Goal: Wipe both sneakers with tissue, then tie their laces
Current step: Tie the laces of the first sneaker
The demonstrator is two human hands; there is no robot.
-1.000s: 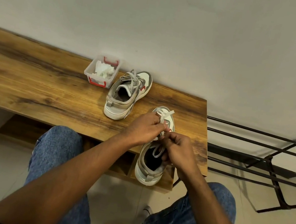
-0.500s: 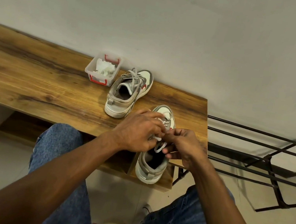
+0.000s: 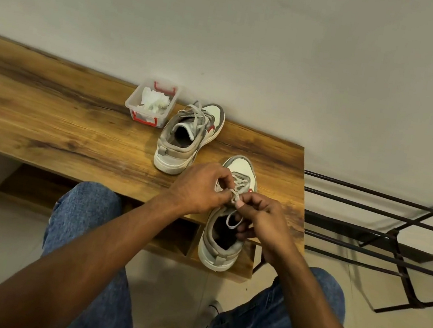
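Laces (image 3: pixel 236 192) now pinched in both hands' fingers (image 3: pixel 240 203), knot drawn smaller than before.

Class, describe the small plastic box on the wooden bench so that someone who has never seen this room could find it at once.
Start at the long wooden bench against the pale wall and follow its back edge toward the two sneakers. Just left of the far sneaker stands a small clear plastic box. Its red clip handles and the crumpled white tissue inside set it apart.
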